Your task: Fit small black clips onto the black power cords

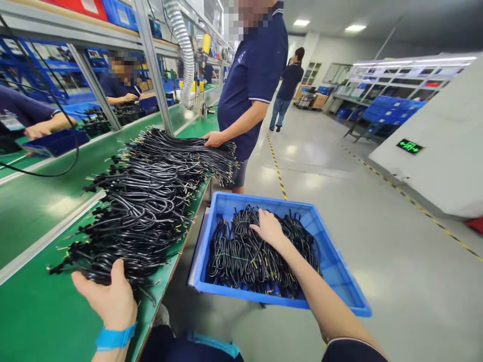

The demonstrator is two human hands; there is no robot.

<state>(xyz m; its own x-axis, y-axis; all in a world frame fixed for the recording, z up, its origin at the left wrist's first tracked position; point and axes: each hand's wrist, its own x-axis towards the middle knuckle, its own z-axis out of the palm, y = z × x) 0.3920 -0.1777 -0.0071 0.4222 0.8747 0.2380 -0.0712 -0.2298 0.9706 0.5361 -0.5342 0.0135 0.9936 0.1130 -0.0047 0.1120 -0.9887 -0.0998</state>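
Black cables [147,201] | heaped on green tabletop [26,311] | glossy grey floor [396,281]

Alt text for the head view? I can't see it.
A person's left hand is against black cables piled on a green workbench; the right hand is on bundled cables inside a blue bin. A co-worker's hand touches the pile's far end.

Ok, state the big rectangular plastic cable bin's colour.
The bin is blue, clearest in the head view.

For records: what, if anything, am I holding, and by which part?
Cannot tell: left hand touches looped black cables, near side; right hand rests atop tied black cables.
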